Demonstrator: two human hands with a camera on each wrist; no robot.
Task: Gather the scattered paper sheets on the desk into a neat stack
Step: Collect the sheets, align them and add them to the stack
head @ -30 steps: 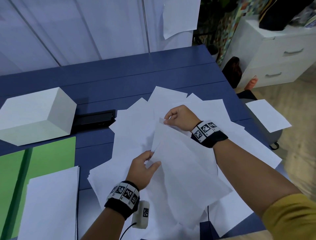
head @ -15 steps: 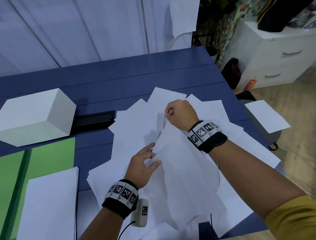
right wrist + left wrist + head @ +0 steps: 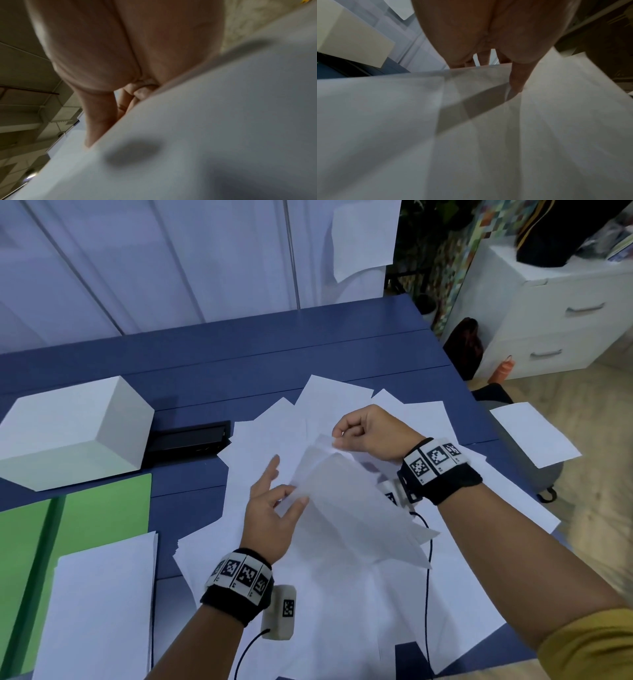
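Many white paper sheets (image 3: 260,446) lie fanned over the right half of the blue desk (image 3: 239,364). My right hand (image 3: 337,440) pinches the top corner of a small bunch of sheets (image 3: 346,508) and holds it lifted above the pile, so it hangs toward me. My left hand (image 3: 284,487) is at the bunch's left edge with fingers spread and straight. Its thumb (image 3: 518,78) rests on the paper (image 3: 471,135). In the right wrist view the thumb (image 3: 97,121) and curled fingers clamp the sheet edge (image 3: 205,135).
A squared stack of paper (image 3: 99,604) lies at the near left on a green folder (image 3: 85,508). Behind it are a white box (image 3: 68,433) and a black device (image 3: 188,440). One sheet (image 3: 534,433) lies on a stool off the desk's right edge.
My right hand has raised the pinched bunch higher. My left hand has released its pinch on the lower edge and spread its fingers against the paper.
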